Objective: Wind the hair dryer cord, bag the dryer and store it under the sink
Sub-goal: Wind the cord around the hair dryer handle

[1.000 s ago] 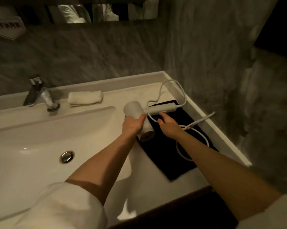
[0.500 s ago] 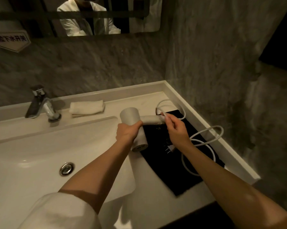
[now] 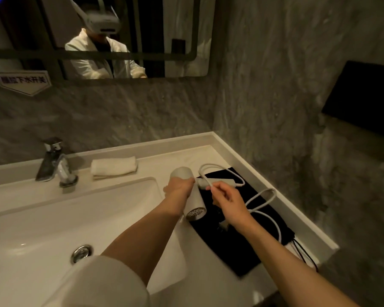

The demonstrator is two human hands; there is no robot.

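Since a moment ago the right hand (image 3: 227, 201) has carried the cord (image 3: 263, 201) over the handle, pinching it at the fingertips, so one turn lies round the handle and most still trails in loose loops. The left hand (image 3: 178, 189) stays clamped on the hair dryer (image 3: 192, 204), a white barrel with a grilled end, held just above the black bag (image 3: 235, 251) on the counter (image 3: 208, 269)

A dim bathroom, probably in a hotel. A white sink basin (image 3: 53, 218) with a drain lies left of the hands, a chrome faucet (image 3: 56, 165) and a folded white towel (image 3: 113, 166) beyond them. A mirror (image 3: 98, 36) hangs above on the grey stone-textured wall (image 3: 264, 96), with a small printed sign (image 3: 24, 82) at its lower left corner.
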